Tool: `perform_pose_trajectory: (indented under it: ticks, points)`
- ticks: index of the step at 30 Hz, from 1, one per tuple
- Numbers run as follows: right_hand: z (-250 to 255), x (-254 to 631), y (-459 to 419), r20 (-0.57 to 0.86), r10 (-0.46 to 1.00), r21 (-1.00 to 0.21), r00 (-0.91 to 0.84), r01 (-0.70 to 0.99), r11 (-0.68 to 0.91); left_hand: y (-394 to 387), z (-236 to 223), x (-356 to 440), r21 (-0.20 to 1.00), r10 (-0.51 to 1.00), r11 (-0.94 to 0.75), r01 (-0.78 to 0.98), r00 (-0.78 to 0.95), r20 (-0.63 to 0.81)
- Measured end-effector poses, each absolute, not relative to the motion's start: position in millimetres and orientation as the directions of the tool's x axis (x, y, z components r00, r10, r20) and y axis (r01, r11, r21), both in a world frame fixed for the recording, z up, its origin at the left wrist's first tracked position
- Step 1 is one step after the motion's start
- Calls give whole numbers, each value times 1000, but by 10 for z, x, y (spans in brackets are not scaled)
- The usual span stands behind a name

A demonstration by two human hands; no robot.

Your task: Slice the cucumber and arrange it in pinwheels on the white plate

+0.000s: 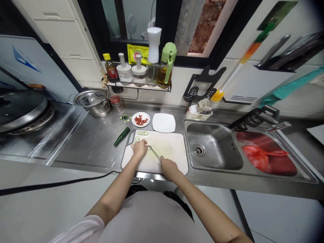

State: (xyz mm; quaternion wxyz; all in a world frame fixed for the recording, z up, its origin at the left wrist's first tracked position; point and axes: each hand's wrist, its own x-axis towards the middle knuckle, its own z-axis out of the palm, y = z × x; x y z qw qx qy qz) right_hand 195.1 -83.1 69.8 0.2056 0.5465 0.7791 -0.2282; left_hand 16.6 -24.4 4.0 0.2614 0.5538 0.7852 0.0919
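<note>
My right hand grips the handle of a kitchen knife, its blade slanting up and left over the white cutting board. A round cucumber slice is at the blade's tip. Just left of it, my left hand rests low over the board with its fingers curled; whatever they hold is hidden. Pale cucumber slices lie in a row near the board's upper left corner, with a few more right above my left hand. Outside the board's left edge lies a dark green cucumber piece.
Behind the board stand a plate of chopped red pieces and a white square plate. Green scraps lie nearby. To the right is a steel sink with a red bag beside it. A lidded pot stands left.
</note>
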Motion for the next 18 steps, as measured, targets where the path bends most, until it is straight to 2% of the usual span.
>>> perform_pose_trajectory:
  ticks: [18]
  points:
    - [632,2103,-973,-603,750,-115,-272,960,256,-259,58,183,437,923,363,823,-254,-290]
